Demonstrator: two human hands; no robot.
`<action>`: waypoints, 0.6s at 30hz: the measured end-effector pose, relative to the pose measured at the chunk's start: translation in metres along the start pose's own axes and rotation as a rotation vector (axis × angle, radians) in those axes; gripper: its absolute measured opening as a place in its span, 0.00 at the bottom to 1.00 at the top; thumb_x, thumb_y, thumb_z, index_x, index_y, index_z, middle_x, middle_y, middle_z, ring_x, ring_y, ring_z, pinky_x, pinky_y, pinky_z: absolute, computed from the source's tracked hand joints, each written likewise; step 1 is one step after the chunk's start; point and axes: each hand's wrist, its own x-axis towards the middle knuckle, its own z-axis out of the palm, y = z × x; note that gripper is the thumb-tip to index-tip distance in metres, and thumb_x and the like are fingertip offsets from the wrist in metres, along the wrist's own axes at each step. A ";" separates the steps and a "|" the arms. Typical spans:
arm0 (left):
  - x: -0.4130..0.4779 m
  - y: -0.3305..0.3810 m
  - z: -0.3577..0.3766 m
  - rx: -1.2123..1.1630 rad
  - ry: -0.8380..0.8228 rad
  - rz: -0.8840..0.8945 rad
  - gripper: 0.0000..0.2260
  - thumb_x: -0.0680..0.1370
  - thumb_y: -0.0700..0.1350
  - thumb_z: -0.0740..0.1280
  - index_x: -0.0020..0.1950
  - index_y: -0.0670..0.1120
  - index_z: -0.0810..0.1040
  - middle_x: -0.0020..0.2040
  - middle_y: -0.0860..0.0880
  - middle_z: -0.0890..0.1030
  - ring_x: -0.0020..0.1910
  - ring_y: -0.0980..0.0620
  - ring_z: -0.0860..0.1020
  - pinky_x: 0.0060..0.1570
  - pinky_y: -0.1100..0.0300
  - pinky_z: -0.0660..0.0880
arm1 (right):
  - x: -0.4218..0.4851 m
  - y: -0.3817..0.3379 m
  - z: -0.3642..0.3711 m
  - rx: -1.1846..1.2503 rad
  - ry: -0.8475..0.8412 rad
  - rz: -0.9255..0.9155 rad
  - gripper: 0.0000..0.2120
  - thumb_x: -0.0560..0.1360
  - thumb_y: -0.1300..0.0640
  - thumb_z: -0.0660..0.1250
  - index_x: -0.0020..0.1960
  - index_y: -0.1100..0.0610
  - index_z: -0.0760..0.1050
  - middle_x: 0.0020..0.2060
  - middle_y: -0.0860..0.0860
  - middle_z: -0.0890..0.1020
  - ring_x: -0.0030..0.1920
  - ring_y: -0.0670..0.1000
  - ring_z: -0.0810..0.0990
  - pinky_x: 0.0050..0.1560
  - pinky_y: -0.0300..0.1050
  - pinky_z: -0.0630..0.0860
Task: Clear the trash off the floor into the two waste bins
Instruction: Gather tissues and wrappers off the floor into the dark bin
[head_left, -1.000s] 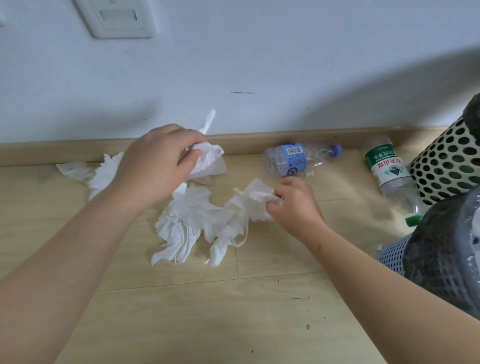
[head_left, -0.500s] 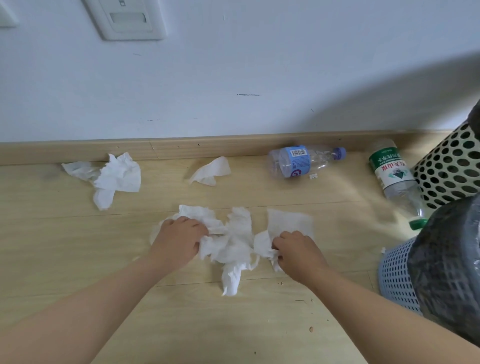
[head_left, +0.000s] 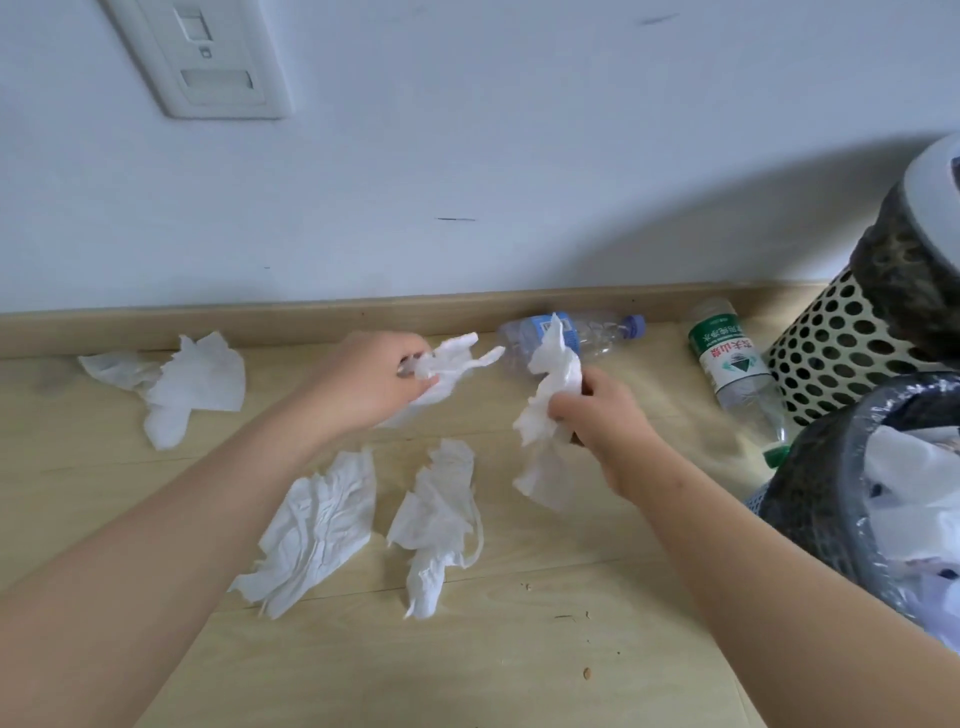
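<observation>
R hand (head_left: 605, 415) raised tissue (head_left: 553, 382) off wood floor (head_left: 519, 675) nr wall (head_left: 519, 156).

The right edge cuts off the perforated bin (head_left: 836, 358) and the lined bin (head_left: 826, 499), which partly hides the cap of the green-labelled bottle (head_left: 727, 358).

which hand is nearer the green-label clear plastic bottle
Right. The right hand is left of the green-label clear plastic bottle; the left hand is farther left.
</observation>
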 end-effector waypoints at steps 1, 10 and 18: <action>0.001 0.011 -0.002 -0.086 0.027 0.005 0.04 0.77 0.49 0.65 0.46 0.50 0.76 0.34 0.52 0.71 0.33 0.52 0.69 0.33 0.60 0.62 | -0.003 -0.008 -0.004 0.129 -0.013 -0.008 0.11 0.71 0.69 0.58 0.52 0.63 0.73 0.42 0.56 0.77 0.41 0.54 0.76 0.46 0.49 0.76; 0.036 0.130 -0.019 -0.377 0.059 0.130 0.16 0.75 0.51 0.66 0.48 0.36 0.75 0.40 0.42 0.75 0.38 0.48 0.72 0.38 0.59 0.65 | -0.043 -0.061 -0.095 0.514 0.096 -0.139 0.11 0.71 0.72 0.57 0.48 0.61 0.72 0.30 0.53 0.74 0.31 0.53 0.69 0.34 0.43 0.69; 0.028 0.260 -0.018 -0.344 0.097 0.279 0.16 0.76 0.47 0.65 0.29 0.48 0.65 0.29 0.52 0.67 0.31 0.53 0.66 0.24 0.68 0.60 | -0.087 -0.071 -0.189 0.590 0.293 -0.263 0.09 0.72 0.71 0.58 0.43 0.58 0.70 0.33 0.57 0.70 0.34 0.55 0.68 0.39 0.49 0.67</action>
